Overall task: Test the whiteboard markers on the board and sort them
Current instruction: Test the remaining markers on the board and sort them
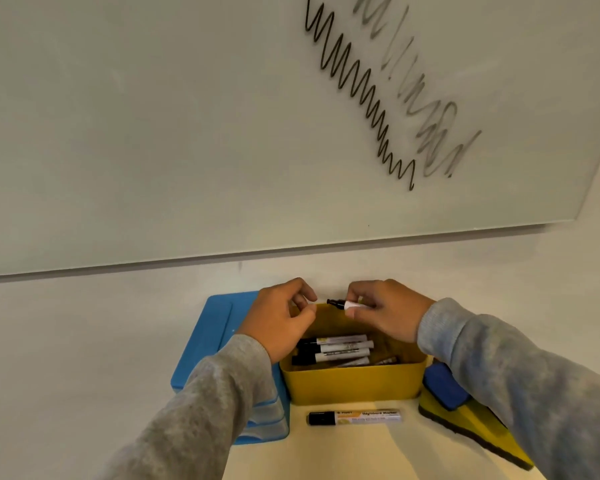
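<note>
A yellow bin (354, 386) on the table holds several white markers with black caps (340, 348). Above the bin's far edge, my right hand (385, 310) pinches an uncapped white marker (343, 304), whose black tip points left. My left hand (281, 317) hovers just left of that tip with its fingers curled against the thumb; I see nothing between them. One more capped marker (355, 417) lies on the table in front of the bin. The whiteboard (187, 133) above carries a dark black zigzag (361, 95) and a fainter grey scribble (426, 98).
A blue bin (212, 341) sits to the left of the yellow bin, partly under my left sleeve. A yellow eraser with a blue grip (465, 417) lies to the right. The wall runs directly behind the bins.
</note>
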`<state>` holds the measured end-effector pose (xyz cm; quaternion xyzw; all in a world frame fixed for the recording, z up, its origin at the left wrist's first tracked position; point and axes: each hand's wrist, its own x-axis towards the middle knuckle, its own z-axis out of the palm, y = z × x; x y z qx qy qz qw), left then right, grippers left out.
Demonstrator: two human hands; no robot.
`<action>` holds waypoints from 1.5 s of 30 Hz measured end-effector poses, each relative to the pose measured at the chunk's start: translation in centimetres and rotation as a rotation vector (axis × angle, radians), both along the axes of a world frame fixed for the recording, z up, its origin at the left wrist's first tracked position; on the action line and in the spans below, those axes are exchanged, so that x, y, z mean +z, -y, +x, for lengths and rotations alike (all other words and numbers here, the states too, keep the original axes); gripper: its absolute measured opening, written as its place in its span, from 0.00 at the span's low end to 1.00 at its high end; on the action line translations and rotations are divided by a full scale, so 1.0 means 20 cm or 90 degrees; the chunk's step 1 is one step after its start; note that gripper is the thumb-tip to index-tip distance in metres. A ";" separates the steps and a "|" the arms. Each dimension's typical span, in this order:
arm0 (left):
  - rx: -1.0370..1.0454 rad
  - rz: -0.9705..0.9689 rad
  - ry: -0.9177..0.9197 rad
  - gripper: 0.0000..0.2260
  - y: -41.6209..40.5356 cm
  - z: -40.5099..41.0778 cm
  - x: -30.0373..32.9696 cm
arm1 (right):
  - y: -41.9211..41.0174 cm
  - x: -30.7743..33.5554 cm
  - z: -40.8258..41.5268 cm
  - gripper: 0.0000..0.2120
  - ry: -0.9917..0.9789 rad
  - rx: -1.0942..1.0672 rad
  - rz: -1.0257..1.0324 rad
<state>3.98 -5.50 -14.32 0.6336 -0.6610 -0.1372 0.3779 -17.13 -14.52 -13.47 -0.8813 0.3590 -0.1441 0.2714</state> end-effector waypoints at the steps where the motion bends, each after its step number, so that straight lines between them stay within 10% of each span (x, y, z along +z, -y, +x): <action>1: -0.001 -0.001 0.000 0.04 0.00 0.00 0.00 | 0.00 -0.01 -0.01 0.05 -0.016 -0.012 -0.013; 11: 0.003 -0.037 0.023 0.06 -0.04 -0.04 0.05 | -0.06 0.14 -0.05 0.15 -0.018 -0.019 -0.138; 30: 0.177 -0.511 0.365 0.24 0.08 -0.05 1.23 | -0.22 1.17 -0.01 0.03 0.587 -0.021 -0.367; 45: 0.263 -0.405 0.521 0.46 0.19 0.06 1.18 | -0.05 1.42 0.17 0.07 0.466 0.028 -0.649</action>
